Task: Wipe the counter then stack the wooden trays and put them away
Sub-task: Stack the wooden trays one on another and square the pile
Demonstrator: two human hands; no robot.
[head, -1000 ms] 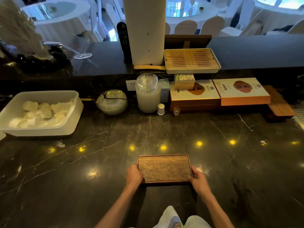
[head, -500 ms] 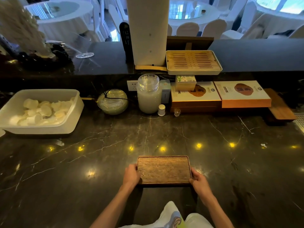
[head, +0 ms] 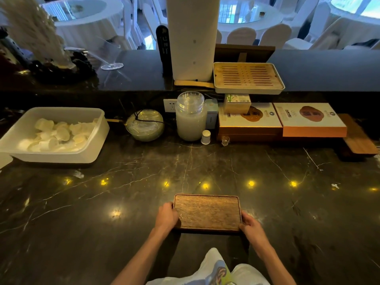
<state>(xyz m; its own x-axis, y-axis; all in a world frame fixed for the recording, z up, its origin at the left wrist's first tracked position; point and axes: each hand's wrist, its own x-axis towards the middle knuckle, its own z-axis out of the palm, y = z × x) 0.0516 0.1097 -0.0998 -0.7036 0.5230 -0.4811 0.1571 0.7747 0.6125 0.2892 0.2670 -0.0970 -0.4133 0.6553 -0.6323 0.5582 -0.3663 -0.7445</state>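
Note:
A dark wooden tray lies flat on the black marble counter near its front edge, in the middle of the view. My left hand grips the tray's left short side and my right hand grips its right near corner. I cannot tell whether it is one tray or a stack. Another wooden board lies at the far right under the boxes. A slatted bamboo tray sits on the raised ledge behind.
A white tub of pale pieces stands at the left. A glass bowl, a lidded jar, a small white bottle, a tiny glass and two flat boxes line the back. A white paper scrap lies on the counter.
The tray has slid slightly toward me with both hands still on its ends. Nothing else has moved.

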